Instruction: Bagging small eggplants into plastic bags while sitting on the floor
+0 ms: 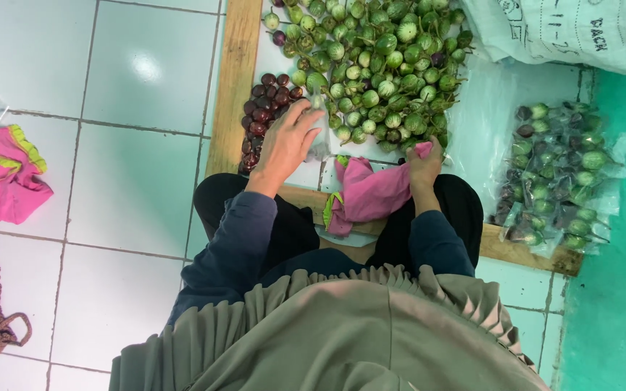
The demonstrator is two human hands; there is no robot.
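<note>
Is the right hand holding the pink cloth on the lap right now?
Yes, the right hand grips the top of the pink cloth, while the left hand reaches toward the green eggplants.

This looks like a produce-sorting floor: a heap of small round green eggplants (378,65) lies on white glossy floor tiles (132,181) inside a wooden frame (232,87), with clear plastic bags of packed eggplants (556,181) beside its right edge.

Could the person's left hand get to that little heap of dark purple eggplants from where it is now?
Probably yes. The left hand hovers right beside the dark purple eggplants, fingers spread toward the green eggplants. Nothing lies between hand and heap; only the wooden frame borders it.
</note>
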